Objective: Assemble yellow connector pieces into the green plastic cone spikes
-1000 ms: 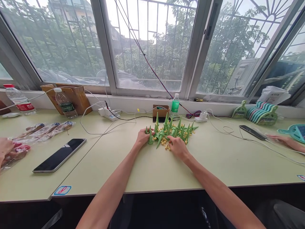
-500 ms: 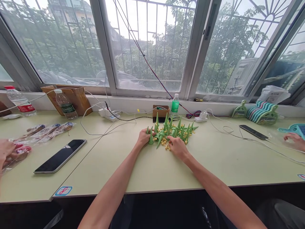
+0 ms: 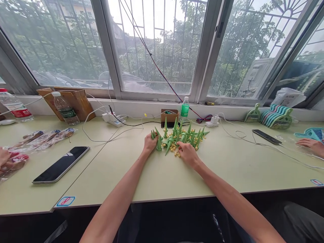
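Note:
A cluster of green pointed cone pieces [image 3: 175,130] stands and lies on the table, with small yellow pieces [image 3: 173,147] scattered among and in front of it. At the cluster's left edge, my left hand [image 3: 150,143] is closed around green cones [image 3: 156,134], their tips poking up above the fingers. One upright green cone [image 3: 159,145] stands right beside that hand. My right hand [image 3: 187,152] reaches to the front of the cluster, fingers curled and pressed together by the yellow pieces. What its fingertips hold, if anything, is hidden.
Behind the cluster are a small cardboard box [image 3: 169,116] and a green-labelled bottle [image 3: 185,108]. A phone [image 3: 62,164] and bagged items [image 3: 48,139] lie left; another person's hand [image 3: 312,145] rests far right near a blue dustpan [image 3: 310,133]. White cables [image 3: 238,136] cross the table.
My left hand has drawn slightly left, away from the cluster, and the cones in it lean more. My right hand stays at the cluster's front. The whole view has shifted a little.

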A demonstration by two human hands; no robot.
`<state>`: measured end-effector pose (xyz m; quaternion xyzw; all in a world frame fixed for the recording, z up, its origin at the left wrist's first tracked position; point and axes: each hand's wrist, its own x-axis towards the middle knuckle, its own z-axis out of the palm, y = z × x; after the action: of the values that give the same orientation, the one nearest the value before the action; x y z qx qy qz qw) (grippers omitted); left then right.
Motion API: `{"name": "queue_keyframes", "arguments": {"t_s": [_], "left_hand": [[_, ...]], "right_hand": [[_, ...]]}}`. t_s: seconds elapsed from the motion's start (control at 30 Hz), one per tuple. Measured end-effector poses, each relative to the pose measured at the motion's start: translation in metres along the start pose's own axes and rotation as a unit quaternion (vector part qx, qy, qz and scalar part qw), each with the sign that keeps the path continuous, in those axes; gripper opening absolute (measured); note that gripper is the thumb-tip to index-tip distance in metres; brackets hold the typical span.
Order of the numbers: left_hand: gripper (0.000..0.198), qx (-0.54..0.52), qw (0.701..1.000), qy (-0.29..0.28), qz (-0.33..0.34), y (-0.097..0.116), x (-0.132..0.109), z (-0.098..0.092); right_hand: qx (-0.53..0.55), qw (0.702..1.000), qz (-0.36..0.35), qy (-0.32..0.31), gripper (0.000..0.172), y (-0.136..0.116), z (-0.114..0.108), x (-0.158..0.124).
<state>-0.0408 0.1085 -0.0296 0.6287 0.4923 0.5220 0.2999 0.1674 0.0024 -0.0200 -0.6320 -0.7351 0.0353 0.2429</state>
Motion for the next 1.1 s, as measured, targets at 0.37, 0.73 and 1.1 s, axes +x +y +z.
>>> {"name": "queue_keyframes", "arguments": {"t_s": [0.37,0.73,1.1], "left_hand": [[0.019,0.036,0.943,0.243,0.223,0.078,-0.044,-0.014],[0.014,0.082,0.984,-0.048,0.154,0.069,-0.081,0.027],[0.006,0.168,0.968,-0.129,0.131,0.067,-0.088,0.027]], "right_hand": [[0.037,0.999,-0.023,0.018,0.037,0.0,0.0,0.0],[0.198,0.974,-0.045,0.101,0.019,0.006,0.007,0.006],[0.233,0.962,-0.052,0.13,0.011,0.001,0.0,0.005]]}}
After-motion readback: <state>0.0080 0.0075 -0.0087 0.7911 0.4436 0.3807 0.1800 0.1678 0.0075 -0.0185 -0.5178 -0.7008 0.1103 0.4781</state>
